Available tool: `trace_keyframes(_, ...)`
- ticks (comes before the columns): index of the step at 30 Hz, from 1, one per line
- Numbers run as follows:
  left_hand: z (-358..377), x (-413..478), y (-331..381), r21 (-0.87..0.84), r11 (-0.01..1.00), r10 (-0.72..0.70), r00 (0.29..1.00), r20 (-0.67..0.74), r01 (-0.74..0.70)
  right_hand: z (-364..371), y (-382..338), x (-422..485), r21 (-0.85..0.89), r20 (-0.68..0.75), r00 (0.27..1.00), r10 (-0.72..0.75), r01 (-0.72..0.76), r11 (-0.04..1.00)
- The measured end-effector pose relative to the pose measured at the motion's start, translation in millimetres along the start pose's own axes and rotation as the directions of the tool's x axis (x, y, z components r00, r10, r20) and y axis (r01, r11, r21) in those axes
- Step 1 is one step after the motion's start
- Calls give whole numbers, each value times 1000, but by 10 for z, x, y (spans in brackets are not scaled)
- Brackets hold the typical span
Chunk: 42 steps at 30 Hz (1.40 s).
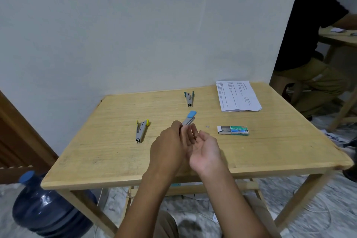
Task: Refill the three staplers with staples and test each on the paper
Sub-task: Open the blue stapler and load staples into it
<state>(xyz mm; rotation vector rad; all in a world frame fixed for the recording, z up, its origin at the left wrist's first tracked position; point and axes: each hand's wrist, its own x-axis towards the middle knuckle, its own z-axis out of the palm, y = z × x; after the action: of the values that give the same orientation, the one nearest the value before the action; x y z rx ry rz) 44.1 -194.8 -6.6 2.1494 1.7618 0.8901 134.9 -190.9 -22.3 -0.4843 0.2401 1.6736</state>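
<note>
Both forearms reached in from the bottom edge, meeting over the middle of the wooden worktop. Left hand was closed around the metal body of the blue-capped stapler, holding it tilted so the blue end pointed up and away toward the wall. Right hand lay palm-up just beside it, fingers loosely spread and touching the left hand's fingers near the stapler's lower end; whether it pinched anything could not be told. To the left, well apart from the hands, a yellow-tipped stapler lay open on the worktop. Farther back, near the wall, a teal-tipped stapler lay on the surface too. Right of the hands sat the green staple box, its inner tray slid partly out on the left side. A small loose bit of staples lay between the box and the hands. At the far right corner rested the printed paper
</note>
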Motion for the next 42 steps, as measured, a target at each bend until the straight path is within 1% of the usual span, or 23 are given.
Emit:
trace_keyframes(2, 19, -25, 19, 89, 995, 42, 998, 43, -46, 10, 16, 11, -86, -21, 999, -25, 23, 996)
trace_keyframes(4, 36, -15, 7, 98, 991, 83, 989, 123, -95, 30, 39, -23, -128, -20, 999, -32, 29, 991)
trace_keyframes(6, 22, 15, -33, -77, 994, 79, 992, 99, -71, 26, 45, -53, -104, -1, 1000, -17, 16, 994)
trace_keyframes(8, 34, 40, -68, -260, 965, 34, 999, 13, -29, 15, 34, -52, -38, 6, 1000, -17, 17, 999)
trace_keyframes(10, 51, 45, -72, -336, 942, -5, 1000, -25, -4, 7, 27, -21, -1, 3, 1000, -18, 18, 1000)
trace_keyframes(14, 98, 54, -71, -512, 852, -107, 994, 36, 110, 18, 23, -9, -28, 21, 999, -48, 48, 998)
trace_keyframes(16, 106, 57, -106, -661, 704, -212, 965, 153, 260, -14, -12, -2, -17, 31, 995, -100, 100, 995)
trace_keyframes(18, 109, 73, -180, -776, 465, -270, 903, 334, 426, -56, -69, 4, -46, 32, 982, -184, 185, 982)
trace_keyframes(19, 119, 85, -233, -792, 370, -270, 872, 409, 486, -82, -104, 20, -125, 26, 967, -253, 255, 959)
trace_keyframes(20, 137, 92, -287, -796, 290, -257, 844, 470, 531, -102, -140, 36, -259, 32, 942, -333, 330, 908)
trace_keyframes(21, 165, 103, -342, -798, 208, -236, 821, 520, 565, -112, -178, 47, -421, 62, 908, -415, 401, 814)
trace_keyframes(22, 192, 111, -387, -797, 110, -208, 798, 566, 594, -117, -222, 74, -574, 120, 864, -490, 463, 675)
trace_keyframes(24, 247, 124, -447, -777, -93, -142, 765, 629, 622, -111, -317, 147, -805, 289, 766, -574, 519, 287)
trace_keyframes(26, 289, 144, -478, -748, -229, -64, 757, 650, 623, -68, -419, 242, -865, 467, 683, -562, 484, -130)
trace_keyframes(27, 303, 156, -487, -734, -275, -27, 758, 651, 621, -45, -479, 297, -847, 529, 658, -536, 445, -289)
trace_keyframes(28, 313, 170, -501, -723, -310, 3, 761, 649, 618, -19, -539, 357, -820, 566, 656, -499, 389, -420)
trace_keyframes(30, 324, 185, -518, -709, -348, 40, 765, 643, 614, 39, -659, 473, -753, 552, 729, -405, 227, -618)
trace_keyframes(32, 328, 194, -544, -699, -352, 66, 761, 645, 623, 80, -736, 622, -662, 483, 819, -309, 111, -742)
trace_keyframes(34, 328, 200, -563, -703, -303, 65, 751, 658, 643, 83, -766, 745, -598, 409, 875, -260, 42, -800)
trace_keyframes(35, 334, 207, -571, -707, -284, 59, 747, 662, 648, 85, -777, 774, -583, 398, 884, -246, 37, -812)
trace_keyframes(38, 354, 213, -584, -700, -309, 57, 748, 661, 643, 94, -875, 729, -614, 472, 840, -267, 96, -784)
trace_keyframes(40, 361, 214, -595, -699, -323, 60, 751, 657, 638, 116, -1011, 643, -671, 525, 777, -347, 127, -731)
trace_keyframes(42, 362, 216, -605, -702, -323, 61, 754, 654, 635, 127, -1198, 573, -687, 541, 732, -414, 102, -719)
